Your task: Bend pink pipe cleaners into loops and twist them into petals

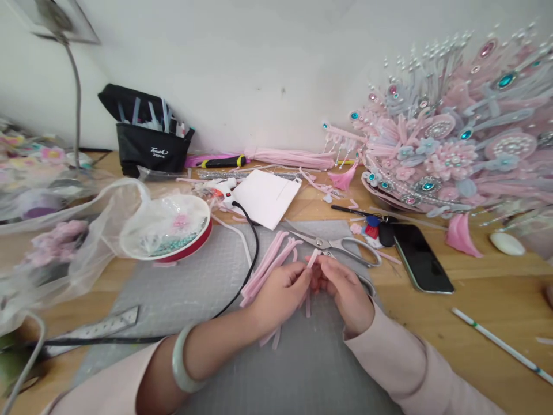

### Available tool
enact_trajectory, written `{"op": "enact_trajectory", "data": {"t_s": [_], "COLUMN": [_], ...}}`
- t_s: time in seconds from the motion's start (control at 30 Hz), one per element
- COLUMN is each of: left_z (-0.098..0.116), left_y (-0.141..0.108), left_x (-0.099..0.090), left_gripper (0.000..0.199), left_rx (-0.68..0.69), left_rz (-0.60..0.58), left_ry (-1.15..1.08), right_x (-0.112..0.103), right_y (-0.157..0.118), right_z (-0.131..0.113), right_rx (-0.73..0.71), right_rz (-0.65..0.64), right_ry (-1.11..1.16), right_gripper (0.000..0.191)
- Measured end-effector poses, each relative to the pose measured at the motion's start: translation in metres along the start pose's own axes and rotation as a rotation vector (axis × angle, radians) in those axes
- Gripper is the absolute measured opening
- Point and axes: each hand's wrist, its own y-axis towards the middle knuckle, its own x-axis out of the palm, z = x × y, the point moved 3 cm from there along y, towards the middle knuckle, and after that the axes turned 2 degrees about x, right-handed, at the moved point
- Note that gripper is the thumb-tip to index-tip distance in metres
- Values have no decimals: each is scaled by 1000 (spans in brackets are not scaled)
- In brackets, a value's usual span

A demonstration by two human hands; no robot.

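Note:
My left hand (279,294) pinches a pale pink pipe cleaner (313,257) between thumb and fingers. Against the same piece, the fingers of my right hand (348,291) are closed; its tip pokes up between the two hands. A bundle of cut pink pipe cleaners (265,271) lies beside and partly under my left hand, and loose ends show below it. Just beyond my right hand rest large metal scissors (319,242), partly covered by the fingers. All of this is over a grey cutting mat (216,369).
A bowl of beads (201,245) stands on the left, near plastic bags. Behind are a white card (265,197), a glue gun (224,189) with black cable and a black pen case (149,147). A phone (423,257) and a big beaded pink headdress (444,138) occupy the right.

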Motion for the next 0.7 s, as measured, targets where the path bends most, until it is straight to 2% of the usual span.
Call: {"op": "enact_trajectory", "data": {"t_s": [0.17, 0.27, 0.5, 0.7], "left_z": [-1, -5, -10, -9], "left_y": [0, 0, -1, -2], "left_x": [1, 2, 5, 5], "left_gripper": [30, 31, 33, 33], "left_rx": [-9, -30, -54, -31], "left_rz": [5, -8, -43, -80], "left_ry": [7, 12, 24, 75], "right_x": [-1, -3, -4, -4], "right_y": [-4, -8, -14, -17], "right_z": [0, -2, -9, -9], "right_rx": [29, 36, -56, -51], "right_rz": [38, 78, 61, 40], "right_ry": [-8, -90, -195, -194], "right_gripper": [29, 25, 21, 24]}}
